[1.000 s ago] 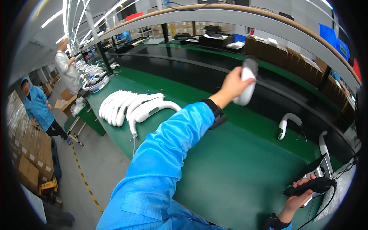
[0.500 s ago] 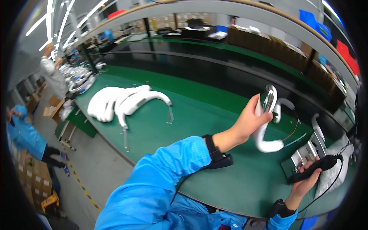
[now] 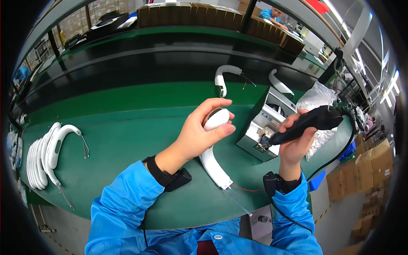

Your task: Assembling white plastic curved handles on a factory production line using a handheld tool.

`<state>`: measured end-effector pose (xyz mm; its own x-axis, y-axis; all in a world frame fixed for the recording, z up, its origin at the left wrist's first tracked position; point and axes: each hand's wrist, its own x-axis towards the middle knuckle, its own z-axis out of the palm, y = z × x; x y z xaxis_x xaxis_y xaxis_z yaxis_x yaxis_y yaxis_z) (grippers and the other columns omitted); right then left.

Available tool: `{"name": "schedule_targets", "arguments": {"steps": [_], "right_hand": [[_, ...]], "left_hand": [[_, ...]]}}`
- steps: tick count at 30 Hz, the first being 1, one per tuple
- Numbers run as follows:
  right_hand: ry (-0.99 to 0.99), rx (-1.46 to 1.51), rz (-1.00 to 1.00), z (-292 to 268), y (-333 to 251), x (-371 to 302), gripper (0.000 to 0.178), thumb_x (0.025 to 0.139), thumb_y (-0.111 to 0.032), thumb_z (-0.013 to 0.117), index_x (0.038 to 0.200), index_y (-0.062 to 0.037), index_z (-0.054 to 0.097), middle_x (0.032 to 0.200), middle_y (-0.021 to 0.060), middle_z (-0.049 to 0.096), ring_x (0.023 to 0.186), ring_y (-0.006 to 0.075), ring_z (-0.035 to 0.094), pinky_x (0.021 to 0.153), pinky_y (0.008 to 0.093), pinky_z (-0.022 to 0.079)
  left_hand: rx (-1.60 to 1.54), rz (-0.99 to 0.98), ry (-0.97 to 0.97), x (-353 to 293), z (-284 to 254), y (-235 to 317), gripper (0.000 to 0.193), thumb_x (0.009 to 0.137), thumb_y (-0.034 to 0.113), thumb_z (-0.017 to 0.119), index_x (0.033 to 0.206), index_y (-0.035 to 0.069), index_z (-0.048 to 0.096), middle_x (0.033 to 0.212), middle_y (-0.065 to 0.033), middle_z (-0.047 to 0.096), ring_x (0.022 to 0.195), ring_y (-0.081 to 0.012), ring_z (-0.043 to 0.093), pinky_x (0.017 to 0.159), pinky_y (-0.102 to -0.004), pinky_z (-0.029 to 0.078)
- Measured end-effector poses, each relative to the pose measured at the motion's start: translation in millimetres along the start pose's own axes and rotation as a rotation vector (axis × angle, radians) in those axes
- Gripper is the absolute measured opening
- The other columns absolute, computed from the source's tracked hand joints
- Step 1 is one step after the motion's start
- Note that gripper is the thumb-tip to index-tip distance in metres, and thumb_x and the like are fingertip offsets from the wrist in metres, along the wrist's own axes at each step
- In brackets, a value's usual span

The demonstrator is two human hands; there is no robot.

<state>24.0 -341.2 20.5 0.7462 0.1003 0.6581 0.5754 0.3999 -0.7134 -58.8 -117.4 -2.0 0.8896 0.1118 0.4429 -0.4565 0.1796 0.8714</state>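
Note:
My left hand [image 3: 189, 131] is closed round a white curved neck-fan part [image 3: 214, 168]. Its rounded end shows between my thumb and fingers, while the lower end, trailing a red wire and a pale one, points toward me over the bench. My right hand [image 3: 297, 146] grips a black electric screwdriver [image 3: 308, 125] with a cable at its rear. The tool's tip is at the front of a silver screw feeder [image 3: 265, 114]; whether a screw is on the bit is too small to tell.
A row of white curved parts [image 3: 40, 159] with loose wires lies on the green bench [image 3: 127, 127] at left. Another curved part [image 3: 219, 80] and a white curved piece [image 3: 280, 84] lie behind the feeder. A clear plastic bag [image 3: 316, 102] and cardboard boxes [image 3: 361, 172] are at right.
The view has swung right. My right hand has brought the screwdriver to the feeder's front. My left hand still holds the white part, now turned with its wired end toward me.

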Motion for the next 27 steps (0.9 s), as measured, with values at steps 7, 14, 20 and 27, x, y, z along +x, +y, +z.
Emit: {"name": "schedule_targets", "arguments": {"steps": [7, 14, 20, 27], "right_hand": [[-0.085, -0.035, 0.255, 8.7, 18.0, 8.5, 0.056, 0.091, -0.051, 0.05, 0.11, 0.0015, 0.043, 0.072, 0.0085, 0.053, 0.058, 0.0138, 0.053, 0.054, 0.0253, 0.045], [-0.133, 0.178, 0.293, 57.1, 11.6, -58.7, 0.079, 0.077, -0.07, 0.053, 0.113, -0.0012, 0.04, 0.07, 0.009, 0.053, 0.06, 0.0184, 0.055, 0.06, 0.0322, 0.048], [-0.238, 0.228, 0.366, 80.5, 8.0, -87.8, 0.073, 0.081, -0.074, 0.039, 0.112, -0.0077, 0.04, 0.072, 0.006, 0.051, 0.057, 0.0166, 0.052, 0.061, 0.0338, 0.046], [-0.283, 0.144, 0.438, 83.8, 18.3, -94.4, 0.075, 0.078, -0.077, 0.039, 0.107, -0.0085, 0.04, 0.069, 0.0054, 0.051, 0.056, 0.016, 0.052, 0.06, 0.0324, 0.046]], "left_hand": [[-0.184, -0.155, -0.04, 3.9, 5.4, -10.6, 0.03, 0.085, 0.024, 0.062, 0.102, -0.001, 0.058, 0.085, -0.0113, 0.064, 0.08, -0.0191, 0.065, 0.075, -0.03, 0.052], [-0.174, -0.146, -0.072, 4.0, 0.2, -13.3, 0.028, 0.086, 0.023, 0.061, 0.1, -0.001, 0.059, 0.081, -0.01, 0.063, 0.074, -0.0157, 0.063, 0.069, -0.0276, 0.051], [-0.184, -0.136, -0.049, 2.3, -5.1, -15.3, 0.027, 0.085, 0.024, 0.062, 0.098, -0.001, 0.059, 0.079, -0.0094, 0.063, 0.073, -0.015, 0.062, 0.067, -0.0266, 0.05], [-0.159, -0.102, -0.065, 3.5, -4.1, -15.2, 0.028, 0.085, 0.025, 0.061, 0.097, 0.0, 0.06, 0.078, -0.0084, 0.063, 0.074, -0.014, 0.062, 0.067, -0.0261, 0.049]]}}
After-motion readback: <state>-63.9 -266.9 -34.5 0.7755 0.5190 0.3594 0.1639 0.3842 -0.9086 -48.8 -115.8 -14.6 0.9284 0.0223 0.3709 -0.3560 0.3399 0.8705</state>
